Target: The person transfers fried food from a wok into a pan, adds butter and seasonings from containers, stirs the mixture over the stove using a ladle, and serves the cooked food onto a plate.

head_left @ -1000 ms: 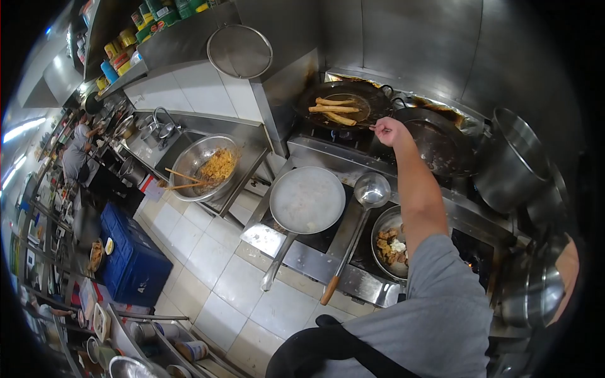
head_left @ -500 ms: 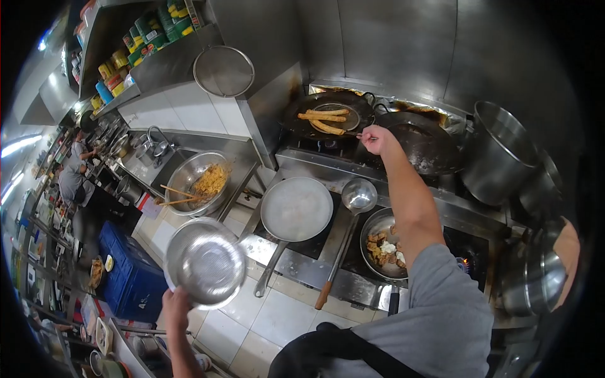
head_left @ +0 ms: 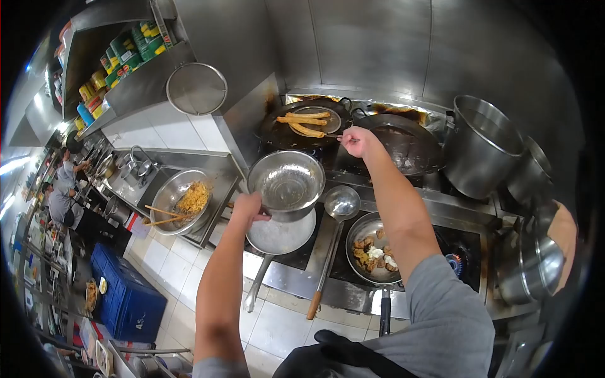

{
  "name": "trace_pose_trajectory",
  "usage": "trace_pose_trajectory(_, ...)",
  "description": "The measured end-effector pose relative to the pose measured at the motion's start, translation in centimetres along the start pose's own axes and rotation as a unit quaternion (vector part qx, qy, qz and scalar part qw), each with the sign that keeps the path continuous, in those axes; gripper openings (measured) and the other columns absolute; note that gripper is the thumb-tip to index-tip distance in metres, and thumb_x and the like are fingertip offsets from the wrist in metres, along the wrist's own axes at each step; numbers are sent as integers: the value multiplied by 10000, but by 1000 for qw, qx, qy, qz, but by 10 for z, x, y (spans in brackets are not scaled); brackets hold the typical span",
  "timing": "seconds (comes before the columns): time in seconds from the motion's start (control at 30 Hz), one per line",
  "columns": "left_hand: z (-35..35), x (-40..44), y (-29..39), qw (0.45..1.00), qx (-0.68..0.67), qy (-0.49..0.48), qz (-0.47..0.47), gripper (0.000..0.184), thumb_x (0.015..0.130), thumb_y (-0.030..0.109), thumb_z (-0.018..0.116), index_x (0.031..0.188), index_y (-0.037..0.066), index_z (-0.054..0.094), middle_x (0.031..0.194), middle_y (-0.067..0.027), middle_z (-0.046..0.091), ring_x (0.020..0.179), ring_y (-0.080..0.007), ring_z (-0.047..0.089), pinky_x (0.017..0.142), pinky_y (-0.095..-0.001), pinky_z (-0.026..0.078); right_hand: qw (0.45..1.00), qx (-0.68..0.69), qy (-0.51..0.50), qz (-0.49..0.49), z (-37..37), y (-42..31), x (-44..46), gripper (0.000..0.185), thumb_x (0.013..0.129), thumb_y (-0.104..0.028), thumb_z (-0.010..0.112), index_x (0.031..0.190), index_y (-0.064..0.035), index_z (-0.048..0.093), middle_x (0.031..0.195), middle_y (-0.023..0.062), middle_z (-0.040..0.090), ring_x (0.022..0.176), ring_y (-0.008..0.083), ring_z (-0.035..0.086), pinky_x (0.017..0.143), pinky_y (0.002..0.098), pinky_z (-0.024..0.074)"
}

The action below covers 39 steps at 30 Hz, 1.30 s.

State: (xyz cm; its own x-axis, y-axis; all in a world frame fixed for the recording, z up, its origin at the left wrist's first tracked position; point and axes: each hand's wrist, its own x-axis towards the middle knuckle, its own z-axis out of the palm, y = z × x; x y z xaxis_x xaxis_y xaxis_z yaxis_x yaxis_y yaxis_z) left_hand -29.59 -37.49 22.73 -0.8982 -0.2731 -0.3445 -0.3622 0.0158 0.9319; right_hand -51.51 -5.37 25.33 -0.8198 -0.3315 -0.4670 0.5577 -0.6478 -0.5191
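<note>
My left hand (head_left: 249, 210) grips the rim of a shiny metal bowl (head_left: 287, 184). The bowl hangs tilted above a frying pan (head_left: 282, 234) with whitish contents, covering the pan's far part. My right hand (head_left: 357, 141) is closed round the thin handle of a round mesh skimmer (head_left: 334, 117). Several long golden fried rolls (head_left: 307, 120) lie on this skimmer, over a dark wok (head_left: 275, 134) at the back of the stove. To the right of that wok sits a second dark wok (head_left: 403, 148), beneath my right forearm.
A ladle (head_left: 342, 203) with a wooden handle rests between the pans. Browned pieces fill a smaller pan (head_left: 372, 272), near a lit burner (head_left: 455, 264). Tall pots (head_left: 482, 148) stand right. A mixing bowl (head_left: 165, 208) with chopsticks is left, by a blue bin (head_left: 126, 296). Two people work far left.
My left hand has carried the metal bowl up and right, from above the floor to over the whitish pan, near the back wok. My right hand still holds the skimmer. The camera view has shifted.
</note>
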Motion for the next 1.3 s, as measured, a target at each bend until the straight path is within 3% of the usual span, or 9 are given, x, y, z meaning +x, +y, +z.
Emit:
trace_pose_trajectory(0.17, 41, 36, 39, 999, 16, -37, 16, 294, 870, 123, 472, 896, -147, 584, 767, -210, 617, 577, -285, 636, 489, -368, 592, 999, -30, -14, -31, 16, -26, -22, 232, 808, 125, 512, 1027, 127, 436, 986, 171, 517, 479, 109, 431, 394, 173, 415)
trace_pose_trajectory(0.2, 48, 40, 49, 1000, 7, -26, 8, 281, 865, 111, 466, 883, -141, 590, 731, -211, 616, 573, -284, 635, 498, -372, 595, 999, -37, -19, -32, 24, -32, -35, 210, 790, 149, 460, 999, 131, 446, 905, 149, 498, 484, 118, 436, 403, 186, 410)
trace_pose_trajectory(0.37, 69, 60, 92, 998, 25, -40, 42, 258, 876, 91, 462, 874, -125, 603, 766, -220, 631, 616, -312, 647, 539, -394, 607, 992, -83, -49, -80, 48, -61, -77, 221, 801, 149, 469, 1016, 126, 419, 934, 143, 480, 509, 111, 422, 394, 185, 384)
trace_pose_trajectory(0.5, 84, 69, 124, 998, 9, -54, 37, 253, 890, 88, 446, 928, -102, 608, 800, -207, 631, 668, -328, 649, 567, -413, 615, 986, -118, -24, -117, 49, -50, -136, 153, 804, 155, 467, 942, 90, 445, 845, 115, 475, 484, 113, 370, 382, 228, 352)
trace_pose_trajectory(0.63, 81, 51, 134, 995, -53, -26, 79, 285, 929, 160, 426, 1005, -57, 595, 804, -193, 626, 676, -314, 643, 560, -422, 612, 942, -282, -34, -178, 31, -2, -187, 138, 917, -4, 513, 780, -8, 500, 667, 48, 434, 457, 132, 362, 395, 270, 340)
trace_pose_trajectory(0.73, 62, 35, 122, 997, -22, -18, 72, 324, 939, 196, 418, 1004, -77, 580, 794, -191, 626, 662, -299, 643, 555, -408, 610, 863, -427, -25, -270, 21, 39, -206, 245, 970, -127, 516, 760, -1, 517, 593, 26, 431, 395, 153, 447, 390, 319, 376)
trace_pose_trajectory(0.87, 25, -1, 91, 997, -48, 9, 66, 363, 949, 214, 397, 1015, -96, 573, 795, -197, 629, 657, -290, 644, 563, -404, 612, 786, -538, 2, -305, 29, 88, -250, 244, 974, -150, 517, 799, 19, 537, 540, 41, 472, 364, 163, 501, 360, 334, 371)
trace_pose_trajectory(1.07, -35, -81, 19, 988, -128, 58, 66, 362, 937, 185, 429, 1075, -133, 534, 918, -212, 629, 729, -299, 659, 612, -402, 617, 781, -554, -78, -277, 25, 157, -275, 139, 952, -87, 477, 984, 18, 563, 629, 35, 528, 366, 127, 490, 336, 286, 334)
trace_pose_trajectory(1.3, -136, -245, -67, 962, -172, 200, 64, 370, 934, 165, 430, 1024, -170, 557, 832, -207, 644, 656, -262, 666, 562, -347, 605, 812, -519, -202, -175, 18, 290, -329, 182, 945, -17, 416, 1083, 38, 519, 632, 17, 475, 351, 97, 434, 335, 258, 360)
